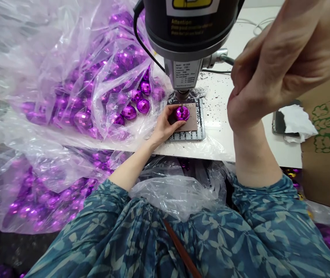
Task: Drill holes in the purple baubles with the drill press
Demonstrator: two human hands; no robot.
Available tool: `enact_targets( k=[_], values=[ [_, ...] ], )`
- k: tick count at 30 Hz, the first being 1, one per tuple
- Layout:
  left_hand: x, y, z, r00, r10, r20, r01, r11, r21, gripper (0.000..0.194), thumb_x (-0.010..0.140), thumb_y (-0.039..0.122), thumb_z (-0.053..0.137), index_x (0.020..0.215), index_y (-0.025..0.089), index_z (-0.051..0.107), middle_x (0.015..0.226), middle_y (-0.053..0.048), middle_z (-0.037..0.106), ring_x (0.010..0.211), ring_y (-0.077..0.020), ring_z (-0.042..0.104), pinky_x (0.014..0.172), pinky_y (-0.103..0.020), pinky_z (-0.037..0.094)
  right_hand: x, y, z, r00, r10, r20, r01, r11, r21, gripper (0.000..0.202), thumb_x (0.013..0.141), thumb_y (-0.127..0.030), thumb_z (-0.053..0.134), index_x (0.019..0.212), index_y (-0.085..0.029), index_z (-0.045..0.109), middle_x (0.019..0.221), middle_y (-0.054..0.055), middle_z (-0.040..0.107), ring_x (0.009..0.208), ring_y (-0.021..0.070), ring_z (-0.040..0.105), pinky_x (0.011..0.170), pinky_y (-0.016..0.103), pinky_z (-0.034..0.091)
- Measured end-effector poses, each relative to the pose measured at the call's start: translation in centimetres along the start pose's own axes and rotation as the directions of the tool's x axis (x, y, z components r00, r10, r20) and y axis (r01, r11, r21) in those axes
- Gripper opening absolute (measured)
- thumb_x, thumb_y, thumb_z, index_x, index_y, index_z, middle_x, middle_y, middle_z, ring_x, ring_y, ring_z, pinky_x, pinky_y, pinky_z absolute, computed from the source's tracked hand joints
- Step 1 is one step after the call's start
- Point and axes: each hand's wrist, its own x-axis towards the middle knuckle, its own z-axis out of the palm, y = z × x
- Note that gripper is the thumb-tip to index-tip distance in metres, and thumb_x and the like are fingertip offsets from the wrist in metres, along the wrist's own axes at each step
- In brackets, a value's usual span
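A shiny purple faceted ball rests on a brown board over the metal base plate of a drill press. Thumb and fingers of my left hand grip the ball from its left side. The drill's tip meets the ball's top, or stands just above it; which one I cannot tell. My right hand is raised at the right, curled round the end of the press's metal lever, whose grip is hidden inside the fingers.
Clear plastic bags full of purple balls fill the left side. Dark shavings lie around the base. On the right are a phone, a crumpled white tissue and a cardboard box.
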Motion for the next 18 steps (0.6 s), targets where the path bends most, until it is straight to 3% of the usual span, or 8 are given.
enact_targets(
  k=[2,4,6,8,10,13,18],
  values=[
    [0.0,-0.2,0.0,1.000,0.027,0.013,-0.027,1.000,0.004,0.073,0.075,0.058,0.107,0.130,0.027,0.069,0.134,-0.010,0.076,0.137,-0.0344,0.072,0.131,-0.055,0.051,-0.7,0.9,-0.2,0.960,-0.222,-0.172,0.227,0.974,0.009,0.043,0.101,-0.061,0.063,0.110,-0.027,0.087,0.070,-0.005,0.064,0.067,-0.0078,0.062,0.073,0.005,0.048],
    [-0.1,-0.4,-0.1,0.999,0.046,0.022,-0.046,0.999,0.011,0.074,0.077,0.063,0.105,0.131,0.027,0.069,0.137,-0.011,0.076,0.139,-0.0345,0.072,0.132,-0.055,0.051,-0.9,1.8,-0.2,0.888,-0.418,-0.194,0.421,0.907,-0.030,0.029,0.107,-0.042,0.062,0.121,-0.032,0.086,0.069,-0.006,0.065,0.065,-0.0079,0.064,0.067,0.004,0.045],
    [-0.1,-0.4,-0.1,0.998,0.053,0.030,-0.054,0.998,0.024,0.075,0.079,0.067,0.102,0.133,0.027,0.068,0.140,-0.012,0.076,0.141,-0.0350,0.071,0.132,-0.056,0.051,-1.0,2.7,-0.2,0.837,-0.511,-0.194,0.509,0.858,-0.066,0.032,0.110,-0.033,0.057,0.126,-0.032,0.085,0.071,-0.007,0.066,0.064,-0.0083,0.065,0.065,0.004,0.044],
    [-0.1,-0.4,-0.1,0.998,0.060,0.033,-0.061,0.998,0.027,0.074,0.080,0.067,0.102,0.133,0.027,0.068,0.140,-0.012,0.076,0.142,-0.0354,0.071,0.132,-0.057,0.051,-1.1,3.6,0.0,0.812,-0.538,-0.224,0.533,0.842,-0.090,0.031,0.109,-0.033,0.057,0.118,-0.029,0.086,0.064,-0.008,0.059,0.060,-0.0080,0.061,0.062,0.004,0.043],
    [-0.1,-0.2,-0.1,0.998,0.060,0.030,-0.060,0.998,0.010,0.073,0.078,0.062,0.104,0.132,0.027,0.069,0.138,-0.012,0.076,0.142,-0.0365,0.071,0.132,-0.057,0.051,-1.5,4.2,0.1,0.796,-0.539,-0.275,0.533,0.840,-0.105,0.030,0.108,-0.036,0.060,0.098,-0.025,0.086,0.055,-0.007,0.049,0.052,-0.0059,0.053,0.056,0.007,0.042],
    [0.0,0.2,0.0,1.000,0.013,0.006,-0.013,1.000,-0.017,0.074,0.074,0.054,0.108,0.130,0.024,0.070,0.134,-0.014,0.075,0.146,-0.0388,0.068,0.130,-0.056,0.052,-2.2,5.0,0.2,0.782,-0.540,-0.312,0.523,0.840,-0.143,0.041,0.108,-0.039,0.062,0.071,-0.023,0.072,0.050,-0.005,0.044,0.047,-0.0011,0.043,0.051,0.017,0.043],
    [-0.1,0.8,0.1,1.000,-0.017,-0.006,0.017,0.999,-0.034,0.071,0.075,0.051,0.109,0.128,0.025,0.070,0.132,-0.013,0.074,0.147,-0.0387,0.067,0.130,-0.055,0.052,-2.7,6.6,-0.3,0.776,-0.569,-0.274,0.498,0.818,-0.287,0.061,0.108,-0.057,0.056,0.059,-0.020,0.053,0.049,-0.003,0.040,0.046,0.0002,0.039,0.049,0.022,0.040]
  ],
)
